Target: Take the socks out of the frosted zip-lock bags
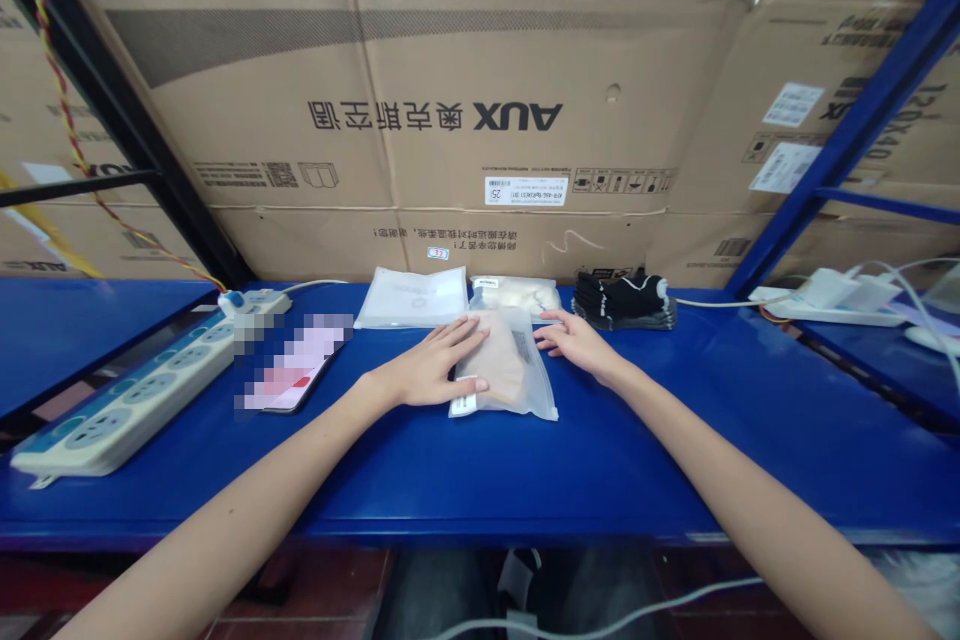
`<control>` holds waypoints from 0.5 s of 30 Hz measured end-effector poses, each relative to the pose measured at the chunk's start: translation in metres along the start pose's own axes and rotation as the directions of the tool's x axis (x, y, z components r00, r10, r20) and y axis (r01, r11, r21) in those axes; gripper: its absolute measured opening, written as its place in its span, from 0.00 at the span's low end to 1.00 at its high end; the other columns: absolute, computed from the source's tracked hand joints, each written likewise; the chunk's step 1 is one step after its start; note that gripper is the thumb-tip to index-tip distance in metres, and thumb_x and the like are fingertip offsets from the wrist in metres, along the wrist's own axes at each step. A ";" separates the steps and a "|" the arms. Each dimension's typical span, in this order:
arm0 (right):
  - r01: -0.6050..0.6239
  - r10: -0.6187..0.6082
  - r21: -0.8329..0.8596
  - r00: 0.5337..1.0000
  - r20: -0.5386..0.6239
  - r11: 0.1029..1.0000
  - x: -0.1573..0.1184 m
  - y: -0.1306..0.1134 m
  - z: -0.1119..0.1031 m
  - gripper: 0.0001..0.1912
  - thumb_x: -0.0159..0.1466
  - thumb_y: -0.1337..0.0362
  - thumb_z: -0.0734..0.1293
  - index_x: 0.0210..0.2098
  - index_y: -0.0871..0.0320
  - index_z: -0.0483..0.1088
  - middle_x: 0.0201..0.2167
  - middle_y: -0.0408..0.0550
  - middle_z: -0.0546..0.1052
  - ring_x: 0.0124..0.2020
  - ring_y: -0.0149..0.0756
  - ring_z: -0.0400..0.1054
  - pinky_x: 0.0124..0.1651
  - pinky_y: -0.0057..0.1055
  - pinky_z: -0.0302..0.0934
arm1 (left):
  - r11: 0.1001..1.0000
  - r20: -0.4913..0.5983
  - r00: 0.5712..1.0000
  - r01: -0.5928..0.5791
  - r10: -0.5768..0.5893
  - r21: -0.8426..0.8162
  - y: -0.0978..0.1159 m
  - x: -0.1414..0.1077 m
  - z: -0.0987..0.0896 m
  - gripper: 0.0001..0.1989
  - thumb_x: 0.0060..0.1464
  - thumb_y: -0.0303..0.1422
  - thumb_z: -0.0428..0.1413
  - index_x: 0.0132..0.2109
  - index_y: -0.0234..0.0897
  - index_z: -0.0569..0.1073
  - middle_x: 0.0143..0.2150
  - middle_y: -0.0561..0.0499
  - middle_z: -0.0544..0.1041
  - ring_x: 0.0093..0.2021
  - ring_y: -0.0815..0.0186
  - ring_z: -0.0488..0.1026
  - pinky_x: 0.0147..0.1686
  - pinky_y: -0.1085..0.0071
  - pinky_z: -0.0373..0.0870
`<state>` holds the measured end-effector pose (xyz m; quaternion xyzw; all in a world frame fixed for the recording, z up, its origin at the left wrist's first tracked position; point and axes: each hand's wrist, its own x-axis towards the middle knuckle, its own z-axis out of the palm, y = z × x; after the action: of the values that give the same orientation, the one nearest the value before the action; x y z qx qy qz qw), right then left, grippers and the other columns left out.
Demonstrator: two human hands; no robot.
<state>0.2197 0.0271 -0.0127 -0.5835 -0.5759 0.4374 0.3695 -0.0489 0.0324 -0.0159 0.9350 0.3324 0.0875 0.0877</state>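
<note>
A frosted plastic bag (517, 365) with something beige inside lies on the blue table (420, 480). My left hand (435, 360) rests on the bag's left part, its fingers spread. To the right of the bag, my right hand (574, 340) hovers or rests by its upper right edge, fingers partly curled, with nothing visible in them. Behind are a flat white plastic bag (415, 298) and a smaller clear bag (517, 294) with pale contents. Black gloves (622, 300) lie stacked just beyond my right hand.
At the left are a long white power strip (127, 420) and a phone (304, 365), partly pixelated. A cardboard wall (450, 50) stands behind the table. Blue frame bars (862, 120) rise at the right, near another power strip (847, 305) with plugs and cables.
</note>
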 end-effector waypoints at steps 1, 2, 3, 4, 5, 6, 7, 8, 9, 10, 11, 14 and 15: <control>-0.030 0.030 0.036 1.000 -0.005 0.999 0.000 -0.001 0.001 0.22 0.63 0.70 0.63 0.57 0.62 0.63 0.45 0.59 0.79 0.41 0.40 0.76 0.38 0.31 0.69 | 1.000 0.005 1.000 0.005 -0.005 0.000 0.001 0.000 0.000 0.41 0.60 0.56 0.47 0.71 0.37 0.49 0.72 0.40 0.41 0.71 0.48 0.38 0.67 0.50 0.43; -0.053 0.054 0.064 0.998 -0.010 0.997 0.000 -0.001 0.003 0.21 0.63 0.70 0.62 0.56 0.62 0.64 0.46 0.59 0.79 0.41 0.39 0.76 0.38 0.30 0.69 | 1.000 0.012 1.000 0.013 -0.013 0.001 0.001 0.000 -0.001 0.41 0.60 0.56 0.47 0.71 0.36 0.48 0.72 0.40 0.41 0.71 0.48 0.38 0.67 0.50 0.43; -0.072 0.074 0.085 0.997 -0.020 0.994 -0.001 -0.002 0.004 0.21 0.63 0.70 0.62 0.56 0.62 0.65 0.47 0.58 0.78 0.42 0.39 0.75 0.38 0.30 0.69 | 1.000 0.021 1.000 0.021 -0.021 0.003 0.002 0.000 -0.001 0.42 0.60 0.56 0.47 0.71 0.35 0.48 0.72 0.39 0.40 0.71 0.48 0.37 0.67 0.50 0.42; -0.085 0.088 0.102 0.996 -0.032 0.991 -0.001 -0.003 0.005 0.20 0.63 0.70 0.62 0.54 0.62 0.66 0.47 0.58 0.78 0.43 0.39 0.75 0.39 0.30 0.69 | 1.000 0.028 0.999 0.028 -0.028 0.008 0.003 0.000 -0.002 0.42 0.60 0.57 0.46 0.71 0.35 0.48 0.72 0.39 0.40 0.72 0.48 0.37 0.67 0.51 0.42; -0.095 0.101 0.120 0.994 -0.047 0.988 -0.001 -0.003 0.006 0.18 0.62 0.70 0.62 0.52 0.62 0.68 0.48 0.57 0.78 0.45 0.39 0.74 0.40 0.30 0.68 | 0.999 0.034 0.999 0.032 -0.032 0.012 0.004 0.000 -0.003 0.42 0.60 0.57 0.46 0.71 0.35 0.47 0.72 0.39 0.40 0.72 0.49 0.37 0.68 0.51 0.42; -0.103 0.112 0.139 0.992 -0.060 0.985 -0.002 -0.004 0.007 0.17 0.61 0.70 0.63 0.50 0.61 0.69 0.48 0.57 0.78 0.47 0.39 0.73 0.41 0.29 0.68 | 0.999 0.039 0.999 0.034 -0.034 0.017 0.005 0.000 -0.004 0.42 0.60 0.57 0.45 0.71 0.35 0.47 0.72 0.40 0.40 0.72 0.49 0.37 0.68 0.51 0.42; -0.111 0.123 0.160 0.990 -0.071 0.981 -0.002 -0.004 0.007 0.16 0.60 0.70 0.64 0.48 0.61 0.71 0.47 0.56 0.78 0.48 0.39 0.72 0.43 0.30 0.67 | 0.999 0.043 0.998 0.036 -0.037 0.022 0.006 0.000 -0.004 0.42 0.60 0.57 0.45 0.71 0.36 0.47 0.72 0.40 0.40 0.72 0.49 0.37 0.68 0.51 0.42; -0.119 0.135 0.185 0.988 -0.079 0.976 -0.002 -0.005 0.008 0.15 0.60 0.70 0.64 0.47 0.61 0.72 0.46 0.55 0.79 0.48 0.39 0.72 0.44 0.30 0.67 | 0.999 0.049 0.998 0.041 -0.042 0.026 0.006 0.000 -0.005 0.42 0.60 0.57 0.45 0.71 0.36 0.47 0.72 0.41 0.40 0.72 0.49 0.37 0.68 0.52 0.41; -0.125 0.145 0.214 0.986 -0.081 0.969 -0.003 -0.006 0.008 0.15 0.59 0.70 0.64 0.45 0.60 0.73 0.45 0.54 0.79 0.48 0.39 0.72 0.45 0.30 0.66 | 0.998 0.056 0.997 0.048 -0.049 0.029 0.007 0.000 -0.006 0.42 0.60 0.57 0.45 0.71 0.35 0.47 0.72 0.41 0.40 0.72 0.49 0.36 0.68 0.52 0.41; -0.130 0.153 0.249 0.985 -0.077 0.960 -0.003 -0.006 0.008 0.14 0.59 0.69 0.64 0.44 0.60 0.73 0.44 0.54 0.80 0.47 0.39 0.72 0.46 0.31 0.66 | 0.998 0.062 0.996 0.055 -0.057 0.031 0.008 0.000 -0.006 0.42 0.60 0.57 0.44 0.71 0.35 0.48 0.72 0.40 0.39 0.72 0.49 0.36 0.68 0.52 0.41; -0.135 0.162 0.288 0.984 -0.073 0.948 -0.003 -0.007 0.009 0.13 0.59 0.69 0.64 0.43 0.60 0.74 0.42 0.53 0.80 0.46 0.38 0.73 0.46 0.31 0.66 | 0.998 0.067 0.996 0.061 -0.063 0.033 0.008 0.000 -0.006 0.42 0.60 0.57 0.44 0.71 0.34 0.48 0.72 0.40 0.39 0.72 0.49 0.36 0.68 0.52 0.41; -0.144 0.177 0.409 0.983 -0.043 0.901 -0.002 -0.007 0.008 0.10 0.60 0.69 0.63 0.40 0.60 0.74 0.39 0.53 0.80 0.44 0.37 0.73 0.47 0.30 0.66 | 0.997 0.071 0.996 0.058 -0.061 0.042 0.009 0.000 -0.007 0.43 0.60 0.57 0.44 0.71 0.32 0.47 0.72 0.39 0.39 0.72 0.49 0.36 0.68 0.52 0.41; -0.149 0.183 0.435 0.982 -0.037 0.888 -0.002 -0.007 0.007 0.09 0.60 0.69 0.64 0.39 0.59 0.74 0.38 0.53 0.80 0.43 0.36 0.74 0.46 0.30 0.66 | 0.998 0.069 0.996 0.053 -0.056 0.045 0.009 0.000 -0.007 0.43 0.61 0.57 0.44 0.71 0.32 0.47 0.72 0.39 0.39 0.72 0.49 0.36 0.68 0.52 0.41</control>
<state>0.2106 0.0250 -0.0080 -0.5509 -0.3984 0.5611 0.4722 -0.0450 0.0264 -0.0074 0.9298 0.3562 0.0447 0.0814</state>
